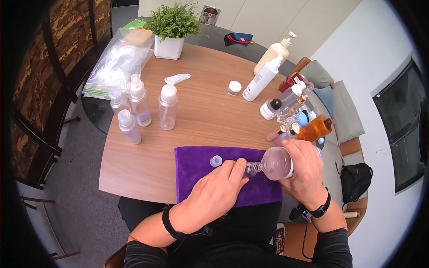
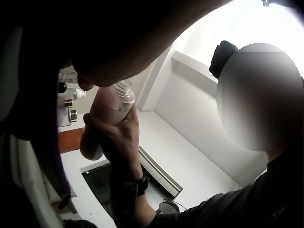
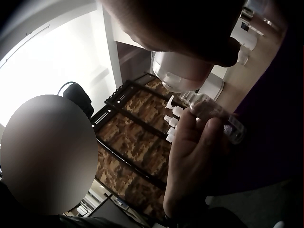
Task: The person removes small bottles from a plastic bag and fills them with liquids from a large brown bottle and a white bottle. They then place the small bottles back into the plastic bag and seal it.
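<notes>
Large clear bottle [image 1: 275, 164], one, pinkish contents: tilted at the lower right of the frame, neck toward the left; fingers of the right hand [image 1: 304, 169] curled round it, grasping. Small clear bottle [image 1: 249, 170], one, open-necked: also tilted, just left of the large bottle, above the purple cloth [image 1: 190, 178]; fingers of the left hand [image 1: 215, 188] pinched about its body. The two necks face each other; whether they touch cannot be told.

Small translucent cap [image 1: 216, 161], one: lying on the cloth, beyond the left hand. Cloth: spread along the near edge of the wooden bench [image 1: 201, 116], lower centre.

Pump bottle [image 1: 168, 109], one, clear, white top: upright, left of centre. Clear small bottles [image 1: 129, 127], three: grouped beside it, farther left. White-lidded jar [image 1: 233, 88], one: upper centre. Tall white bottle [image 1: 261, 80] and cream pump bottle [image 1: 273, 54]: upper right of centre. Assorted cosmetic bottles, including an amber one [image 1: 314, 128]: clustered at right. Potted plant [image 1: 172, 27] and clear plastic bag [image 1: 117, 64]: upper left.
</notes>
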Motion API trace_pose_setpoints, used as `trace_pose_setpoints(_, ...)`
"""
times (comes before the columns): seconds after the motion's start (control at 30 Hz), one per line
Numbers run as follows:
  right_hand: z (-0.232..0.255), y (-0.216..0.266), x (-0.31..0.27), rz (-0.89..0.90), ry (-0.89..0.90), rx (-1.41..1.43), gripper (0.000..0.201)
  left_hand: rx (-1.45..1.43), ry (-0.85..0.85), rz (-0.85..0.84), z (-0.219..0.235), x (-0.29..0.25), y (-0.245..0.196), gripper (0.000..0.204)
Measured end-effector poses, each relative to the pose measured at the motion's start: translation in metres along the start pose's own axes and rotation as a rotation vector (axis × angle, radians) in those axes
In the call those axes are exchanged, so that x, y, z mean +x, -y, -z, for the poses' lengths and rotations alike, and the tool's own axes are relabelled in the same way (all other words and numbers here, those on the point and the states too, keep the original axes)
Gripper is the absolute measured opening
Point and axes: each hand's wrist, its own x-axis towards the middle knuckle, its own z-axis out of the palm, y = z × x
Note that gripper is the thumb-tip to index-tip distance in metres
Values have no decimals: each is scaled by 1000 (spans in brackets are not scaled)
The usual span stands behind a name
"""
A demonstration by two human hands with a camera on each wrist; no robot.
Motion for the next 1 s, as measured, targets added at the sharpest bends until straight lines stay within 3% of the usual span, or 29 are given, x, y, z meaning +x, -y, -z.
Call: trace_pose_setpoints(1.0,6,1,3,-1,44,-30,66,-11,3,12,1,0,-1,47)
